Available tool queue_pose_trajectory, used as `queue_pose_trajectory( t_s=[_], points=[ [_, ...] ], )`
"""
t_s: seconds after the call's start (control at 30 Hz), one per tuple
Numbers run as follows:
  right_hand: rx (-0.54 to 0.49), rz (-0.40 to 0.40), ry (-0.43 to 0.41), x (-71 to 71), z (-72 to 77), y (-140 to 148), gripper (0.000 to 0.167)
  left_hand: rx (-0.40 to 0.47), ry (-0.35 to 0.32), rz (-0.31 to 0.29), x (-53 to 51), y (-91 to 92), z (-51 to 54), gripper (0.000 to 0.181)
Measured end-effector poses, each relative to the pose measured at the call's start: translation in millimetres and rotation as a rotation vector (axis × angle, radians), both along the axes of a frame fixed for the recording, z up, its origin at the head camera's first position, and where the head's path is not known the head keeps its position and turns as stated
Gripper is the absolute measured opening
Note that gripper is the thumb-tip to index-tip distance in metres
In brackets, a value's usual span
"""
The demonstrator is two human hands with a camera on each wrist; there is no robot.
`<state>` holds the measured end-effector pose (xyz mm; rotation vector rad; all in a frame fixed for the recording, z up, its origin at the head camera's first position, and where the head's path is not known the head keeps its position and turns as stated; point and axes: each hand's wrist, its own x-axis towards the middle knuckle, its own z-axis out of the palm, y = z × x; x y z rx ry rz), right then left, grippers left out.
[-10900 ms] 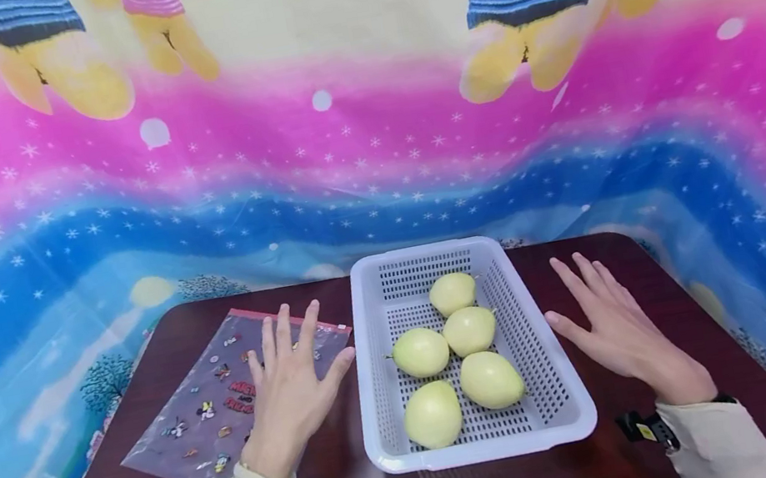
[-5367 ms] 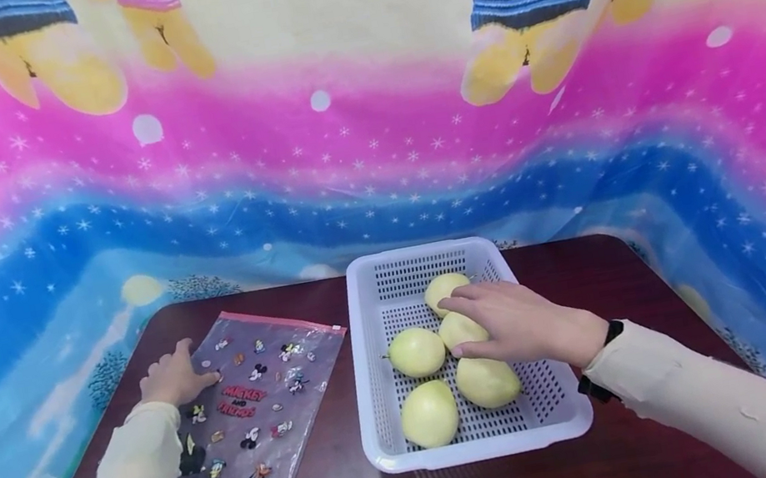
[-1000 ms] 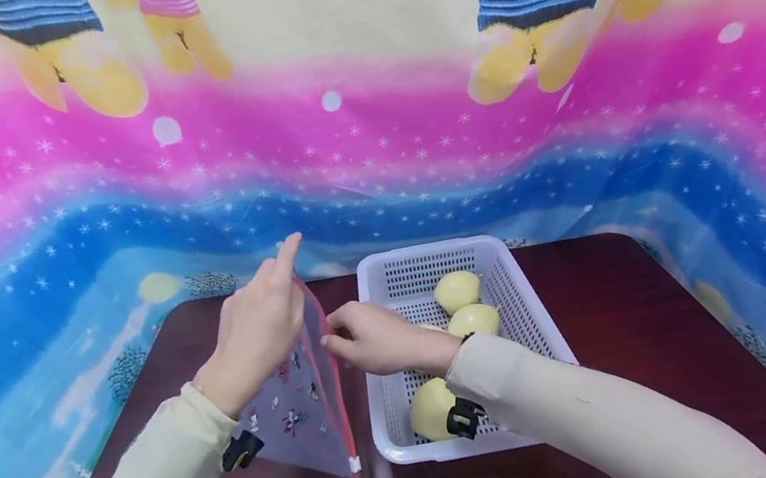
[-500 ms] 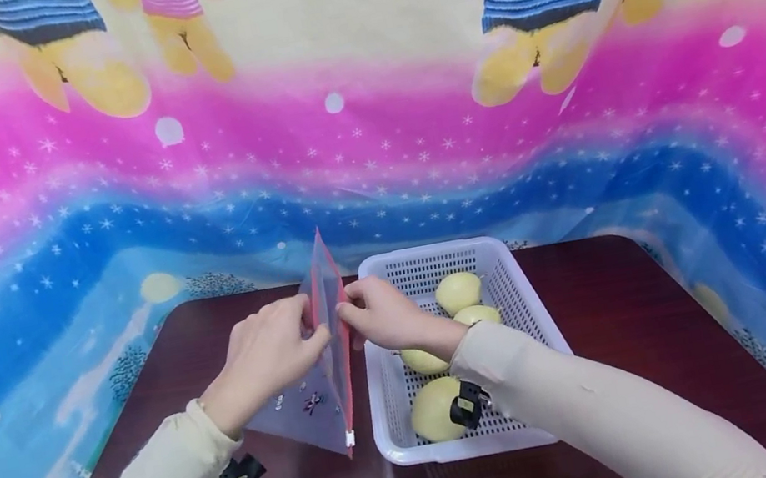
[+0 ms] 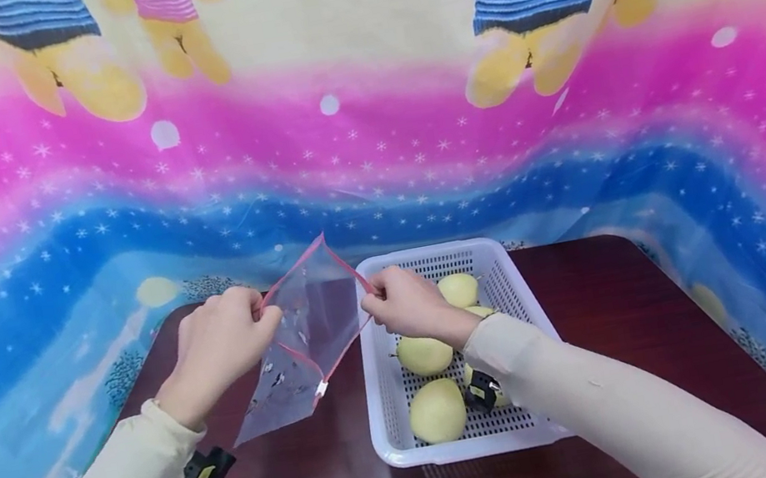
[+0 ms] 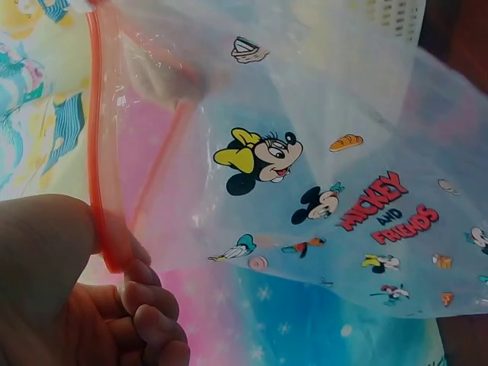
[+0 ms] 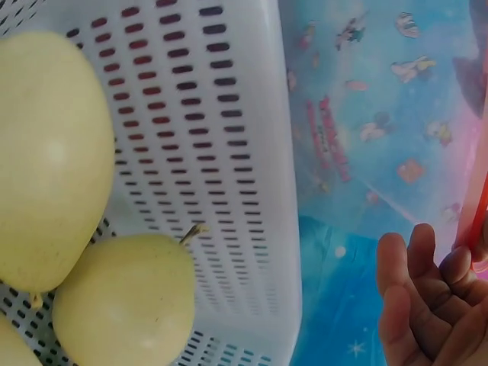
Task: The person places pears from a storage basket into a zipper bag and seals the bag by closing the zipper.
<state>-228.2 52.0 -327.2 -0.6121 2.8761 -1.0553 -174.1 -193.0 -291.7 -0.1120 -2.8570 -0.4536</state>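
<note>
Between the two hands hangs a clear zip bag with a red zip edge, a white slider and printed cartoon figures. Its mouth is spread wide, and I see no contents in it. My left hand pinches one side of the red edge between thumb and fingers, as the left wrist view confirms. On the opposite side of the mouth, my right hand pinches the edge over the left rim of a white basket. Pale green pears lie in that basket, partly hidden by the right hand and sleeve.
The basket stands on a dark red-brown table. A printed cloth with bears and snowflakes hangs behind and beside the table. Black wrist devices sit under both sleeves.
The hands have drawn apart, left hand leftward and right hand slightly rightward, widening the bag's mouth. Earliest, the bag lay flat on the table's left and both hands were empty.
</note>
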Motion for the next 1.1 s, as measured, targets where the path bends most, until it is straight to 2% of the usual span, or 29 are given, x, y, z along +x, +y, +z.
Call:
queue_pose_trajectory(
  t_s=[0.13, 0.3, 0.4, 0.6, 0.8, 0.97, 1.1],
  points=[
    [0.02, -0.025, 0.005, -1.7, -2.6, 4.5, 0.024, -0.001, 0.037, 0.025, 0.4, -8.2, 3.4, 0.031],
    [0.055, -0.045, 0.009, -4.5, -6.8, 12.6, 0.029, -0.023, 0.122, 0.064, 0.7, -19.7, 7.1, 0.036],
    [0.051, -0.051, -0.004, -5.2, -9.3, 16.1, 0.032, -0.029, 0.133, 0.066, 2.3, -22.0, 7.4, 0.036],
    [-0.058, 0.036, -0.038, -4.6, -10.8, 11.9, 0.026, 0.028, 0.054, 0.014, 7.1, -10.4, 8.5, 0.03],
    [-0.133, 0.139, -0.096, -2.6, -12.1, 4.6, 0.029, 0.074, 0.004, -0.02, 5.6, -2.6, 7.8, 0.029],
    [-0.137, 0.164, -0.139, -0.5, -12.3, 0.5, 0.03, 0.127, -0.072, -0.032, -1.4, -7.8, 1.7, 0.029],
    [-0.13, 0.17, -0.159, 0.4, -11.7, -1.5, 0.032, 0.221, -0.141, -0.076, -10.9, -16.7, -1.6, 0.028]
  ],
)
